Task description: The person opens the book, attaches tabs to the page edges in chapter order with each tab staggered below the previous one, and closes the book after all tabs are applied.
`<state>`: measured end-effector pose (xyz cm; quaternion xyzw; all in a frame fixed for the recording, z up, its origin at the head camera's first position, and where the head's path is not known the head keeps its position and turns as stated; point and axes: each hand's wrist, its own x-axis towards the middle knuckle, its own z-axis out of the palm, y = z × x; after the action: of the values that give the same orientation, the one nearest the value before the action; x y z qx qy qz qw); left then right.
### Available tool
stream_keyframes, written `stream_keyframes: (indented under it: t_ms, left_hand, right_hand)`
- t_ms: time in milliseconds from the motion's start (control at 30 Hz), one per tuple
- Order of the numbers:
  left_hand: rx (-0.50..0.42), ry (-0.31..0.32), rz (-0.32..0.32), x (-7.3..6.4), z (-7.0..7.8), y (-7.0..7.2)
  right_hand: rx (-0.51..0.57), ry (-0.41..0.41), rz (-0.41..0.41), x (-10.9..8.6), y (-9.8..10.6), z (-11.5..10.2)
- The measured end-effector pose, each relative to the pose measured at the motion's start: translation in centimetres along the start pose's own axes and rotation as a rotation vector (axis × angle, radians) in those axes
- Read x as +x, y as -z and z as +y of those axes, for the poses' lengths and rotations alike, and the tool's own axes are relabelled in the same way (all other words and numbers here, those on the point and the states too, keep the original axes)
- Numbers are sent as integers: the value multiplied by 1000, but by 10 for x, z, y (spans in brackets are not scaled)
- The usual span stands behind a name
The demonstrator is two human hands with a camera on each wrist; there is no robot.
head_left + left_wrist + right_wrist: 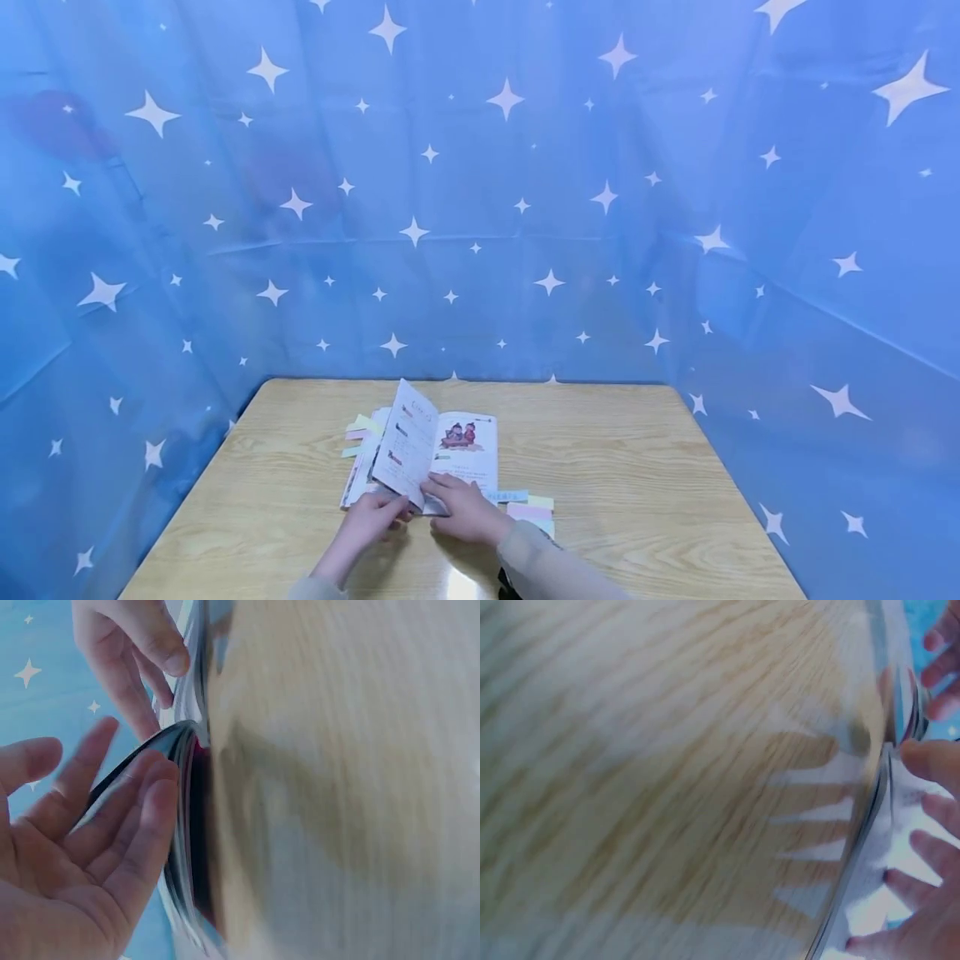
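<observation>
An open book (480, 468) lies on the wooden table, with one page (405, 446) standing up at a tilt near its middle. My left hand (373, 518) is at the lower corner of that page. In the left wrist view its fingers are loosely extended along the book's edge (184, 847), with the thumb held apart. My right hand (467, 507) rests on the lower part of the right page near the fold. Its fingers are spread over the paper in the right wrist view. A drawing of two figures (457, 435) shows on the right page.
Coloured paper tabs (360, 427) stick out at the book's left side. More coloured strips (531, 510) lie beside my right forearm. A dark object (508, 585) is partly hidden under the right sleeve. A blue curtain with white stars (480, 183) surrounds the table (637, 475).
</observation>
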<state>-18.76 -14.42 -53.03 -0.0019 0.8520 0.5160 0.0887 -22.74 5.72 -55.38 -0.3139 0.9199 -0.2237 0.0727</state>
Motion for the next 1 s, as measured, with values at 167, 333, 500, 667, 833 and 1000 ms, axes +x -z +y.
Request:
stream_keyframes:
  t_ms: [167,333,500,667,833,1000]
  left_hand:
    - [-124,102,11,-3,-6,-2]
    - [-264,182,48,-2,-8,-3]
    - [-421,194,91,-1,-13,1]
    - [-590,243,197,-4,-21,5]
    - [-794,266,313,-3,-25,16]
    - [-883,248,313,-1,-30,24]
  right_hand:
    - [34,-37,-18,1,0,-1]
    - [30,-50,-31,3,-2,0]
    - [31,-44,-32,3,0,-1]
    - [37,-43,-44,3,1,-1]
    - [46,-38,-57,3,0,0]
    - [58,-43,-70,4,-3,1]
